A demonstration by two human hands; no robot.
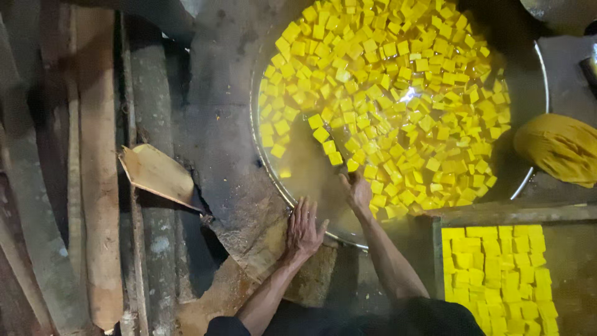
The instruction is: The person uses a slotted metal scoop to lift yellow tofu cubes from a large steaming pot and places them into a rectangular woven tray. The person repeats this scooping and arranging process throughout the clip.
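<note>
The right hand (357, 190) reaches into a wide metal pan (268, 158) of yellowish liquid, its fingers (348, 180) curled loosely down into the liquid at the near edge of a dense float of yellow cubes (398, 93). The closest cubes lie just beyond and to the right of the fingertips, some touching them; whether the fingers pinch a cube cannot be told, as the tips are partly sunk. The left hand (303, 230) lies flat with fingers spread open, resting on the pan's near rim and the rough dark surface (217, 124) beside it, holding nothing.

To the lower right a wooden tray (497, 214) holds more yellow cubes in tidy rows (497, 274), just beside the right forearm. A bunched yellow cloth (559, 148) sits at the pan's right edge. Left of the pan lie a pale wooden scrap (155, 173) and long planks (96, 174), well apart from both hands
</note>
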